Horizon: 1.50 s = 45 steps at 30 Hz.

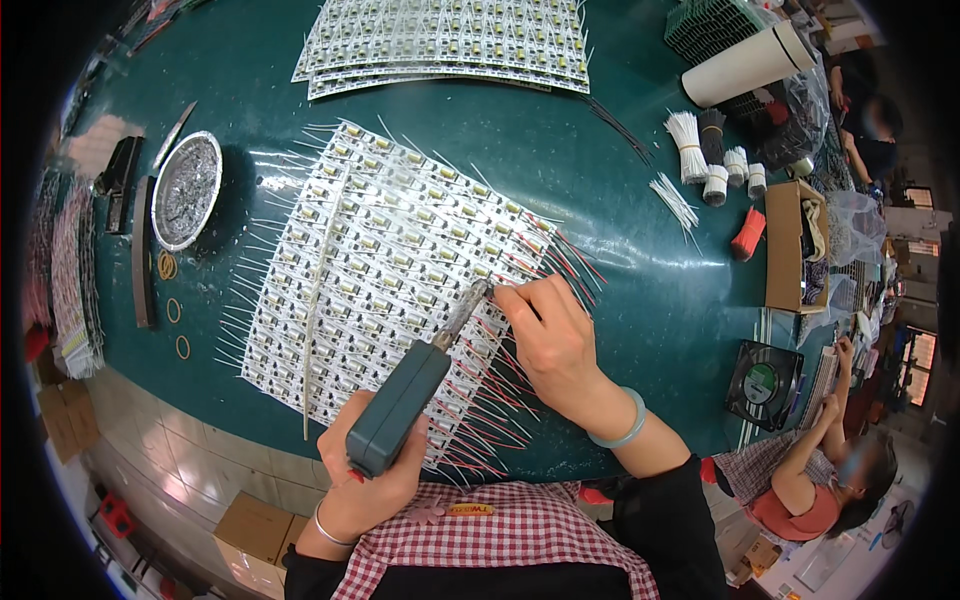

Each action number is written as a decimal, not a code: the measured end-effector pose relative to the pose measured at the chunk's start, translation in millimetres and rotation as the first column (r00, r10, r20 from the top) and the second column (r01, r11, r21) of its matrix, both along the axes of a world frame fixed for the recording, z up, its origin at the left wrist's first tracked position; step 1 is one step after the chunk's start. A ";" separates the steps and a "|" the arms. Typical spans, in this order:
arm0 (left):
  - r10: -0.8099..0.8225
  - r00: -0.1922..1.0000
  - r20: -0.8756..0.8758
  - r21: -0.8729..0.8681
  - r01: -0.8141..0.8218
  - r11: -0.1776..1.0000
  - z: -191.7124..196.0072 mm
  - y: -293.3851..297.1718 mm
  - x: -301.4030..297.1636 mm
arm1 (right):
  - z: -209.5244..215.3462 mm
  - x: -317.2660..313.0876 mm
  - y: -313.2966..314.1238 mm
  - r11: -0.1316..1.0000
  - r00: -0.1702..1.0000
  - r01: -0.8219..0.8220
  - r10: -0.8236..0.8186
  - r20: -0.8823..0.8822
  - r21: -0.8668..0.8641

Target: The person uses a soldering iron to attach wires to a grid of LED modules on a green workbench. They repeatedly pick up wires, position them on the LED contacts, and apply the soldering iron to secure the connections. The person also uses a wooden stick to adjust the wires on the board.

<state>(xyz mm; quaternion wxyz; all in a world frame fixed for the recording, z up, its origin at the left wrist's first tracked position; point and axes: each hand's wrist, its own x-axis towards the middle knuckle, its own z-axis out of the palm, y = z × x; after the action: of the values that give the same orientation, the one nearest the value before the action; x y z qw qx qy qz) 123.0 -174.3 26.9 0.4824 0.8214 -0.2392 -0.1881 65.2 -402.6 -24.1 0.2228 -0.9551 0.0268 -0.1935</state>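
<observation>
Soldering iron (405, 400) gripped in left hand (375, 480); right hand (555, 340) apparently pinches red wire (515, 290), contact hidden; LED board panel (390, 270) on green table (600, 180).

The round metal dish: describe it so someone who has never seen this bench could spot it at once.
Start at the green table and find the big sheet of small white boards in its middle. Look left of that sheet, near the table's far-left edge: the round metal dish sits there, apart from the sheet. It is the only shiny silver, circular thing there, beside dark straight tools.
</observation>
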 end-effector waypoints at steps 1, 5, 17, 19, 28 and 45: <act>0.002 1.000 -0.012 -0.003 -0.002 1.000 -0.2 1.6 -0.4 | -0.3 0.0 0.0 1.000 1.000 0.001 -0.001 0.001 -0.003; -0.001 1.000 0.010 0.008 0.001 1.000 -0.4 9.4 -0.7 | -2.7 0.0 0.6 1.000 1.000 0.005 -0.005 0.014 -0.005; 0.018 0.999 -0.032 -0.039 -0.019 0.999 3.0 3.7 -0.3 | -2.7 0.0 2.3 0.999 0.999 0.032 -0.032 0.016 -0.003; 0.012 1.000 -0.017 -0.036 -0.012 0.999 2.8 3.2 0.2 | -2.7 -0.6 0.9 1.000 1.000 0.001 -0.001 0.026 0.000; -0.009 1.000 0.009 -0.024 0.009 1.000 1.6 2.4 0.5 | -1.6 -0.8 -2.3 0.998 0.997 -0.066 0.066 0.030 -0.016; -0.009 1.000 -0.003 -0.013 0.009 1.000 -0.3 -0.5 2.0 | 0.2 -0.4 1.7 0.999 0.999 -0.034 0.034 -0.013 -0.034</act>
<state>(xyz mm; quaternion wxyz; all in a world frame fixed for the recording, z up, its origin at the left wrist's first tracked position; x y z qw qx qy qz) 125.0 -174.8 26.7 0.4871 0.8169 -0.2434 -0.1900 64.8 -400.9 -23.9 0.2097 -0.9602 0.0086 -0.1844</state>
